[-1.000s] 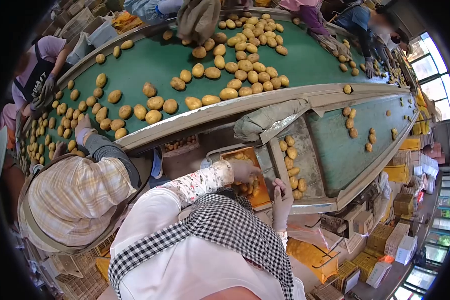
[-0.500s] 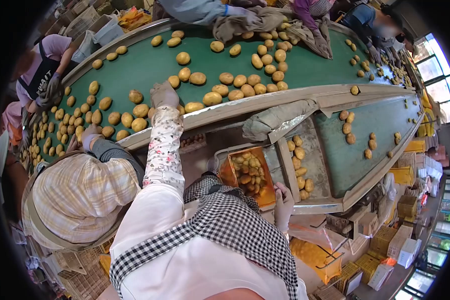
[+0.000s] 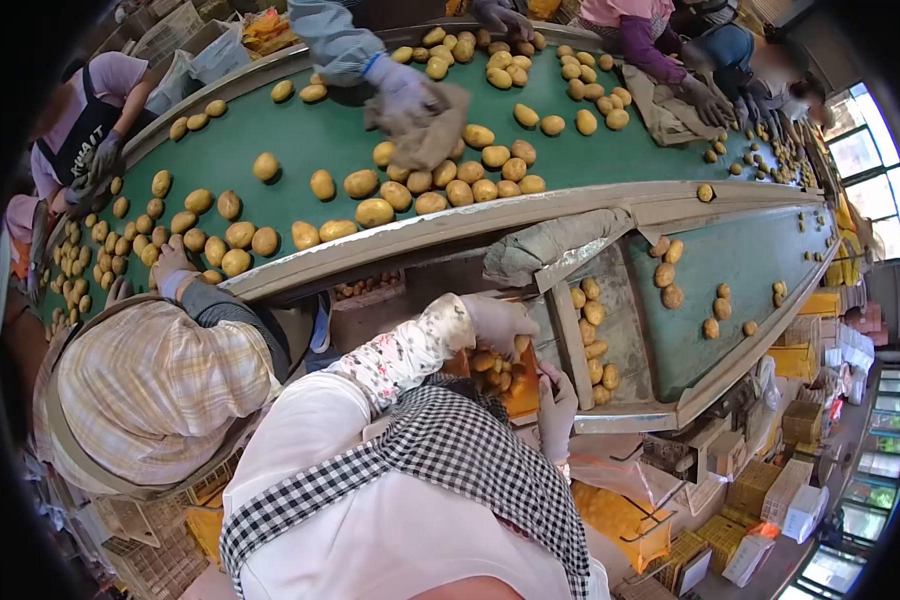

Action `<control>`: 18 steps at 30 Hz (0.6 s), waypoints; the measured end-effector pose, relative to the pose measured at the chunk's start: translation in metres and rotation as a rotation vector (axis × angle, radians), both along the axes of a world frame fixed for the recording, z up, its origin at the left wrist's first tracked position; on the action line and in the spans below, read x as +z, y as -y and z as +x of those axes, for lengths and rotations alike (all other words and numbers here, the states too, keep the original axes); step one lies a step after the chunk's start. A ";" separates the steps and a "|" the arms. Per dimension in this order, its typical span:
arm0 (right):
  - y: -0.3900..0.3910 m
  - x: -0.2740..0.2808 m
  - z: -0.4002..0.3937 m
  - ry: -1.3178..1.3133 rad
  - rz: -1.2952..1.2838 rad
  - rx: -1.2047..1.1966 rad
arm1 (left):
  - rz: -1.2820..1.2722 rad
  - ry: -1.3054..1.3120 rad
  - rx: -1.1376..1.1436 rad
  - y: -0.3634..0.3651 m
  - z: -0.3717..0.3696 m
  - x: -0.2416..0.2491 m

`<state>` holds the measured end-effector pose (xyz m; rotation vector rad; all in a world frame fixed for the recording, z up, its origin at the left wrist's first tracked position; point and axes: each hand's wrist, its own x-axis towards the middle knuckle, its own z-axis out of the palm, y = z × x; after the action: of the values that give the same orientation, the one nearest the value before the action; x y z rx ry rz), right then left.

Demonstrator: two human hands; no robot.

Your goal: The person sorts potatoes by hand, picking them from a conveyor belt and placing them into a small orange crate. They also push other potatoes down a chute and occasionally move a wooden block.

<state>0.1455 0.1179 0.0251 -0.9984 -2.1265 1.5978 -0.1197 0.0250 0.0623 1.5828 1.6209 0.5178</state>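
My left hand (image 3: pixel 503 321), gloved, hangs over the mouth of an orange bag (image 3: pixel 523 402) with its fingers curled down. A potato (image 3: pixel 521 345) shows at its fingertips; the palm side is hidden. Inside the bag lie several potatoes (image 3: pixel 492 374), partly covered by my left hand and the checked apron. At the bag's right edge my gloved right hand (image 3: pixel 557 402) is closed, thumb and fingers pinching the rim. Beyond my hands, several loose potatoes (image 3: pixel 373 212) rest on the green conveyor belt (image 3: pixel 300 130).
A metal rail (image 3: pixel 400 232) borders the belt. Right of the bag, potatoes (image 3: pixel 594 315) sit in a side chute (image 3: pixel 625 330). A co-worker in a plaid shirt (image 3: pixel 160 385) works at my left. Across the belt, a gloved hand (image 3: pixel 405 95) holds a brown cloth (image 3: pixel 435 130).
My left hand has moved from the potatoes on the belt back to above the orange bag. My right hand stays at the bag's edge. Across the belt, a co-worker's hand with the cloth has come nearer.
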 end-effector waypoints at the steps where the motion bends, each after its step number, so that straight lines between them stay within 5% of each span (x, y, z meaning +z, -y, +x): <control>1: 0.000 0.005 0.001 -0.005 0.003 0.003 | 0.000 0.001 0.012 -0.005 0.007 -0.011; 6: 0.003 -0.010 0.019 0.006 -0.064 -0.090 | 0.452 -0.057 0.607 0.017 -0.080 0.005; 8: 0.002 -0.021 0.031 0.033 0.009 -0.088 | 0.427 -0.291 0.828 0.034 -0.128 0.018; 10: 0.003 -0.020 0.032 0.023 -0.016 -0.102 | 0.105 -0.867 1.175 0.048 -0.143 0.026; 13: 0.006 -0.015 0.031 0.051 -0.016 -0.099 | -0.400 -0.546 1.099 0.052 -0.148 0.016; 16: 0.004 -0.025 0.025 0.062 0.008 -0.050 | -0.417 -0.597 0.863 0.027 -0.093 0.050; 18: 0.007 -0.012 0.014 0.064 -0.009 -0.050 | -0.154 -0.536 0.732 0.013 -0.069 0.058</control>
<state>0.1595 0.1110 0.0128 -1.1115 -2.1202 1.5729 -0.1884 0.0124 0.1204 1.0180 2.5994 0.3259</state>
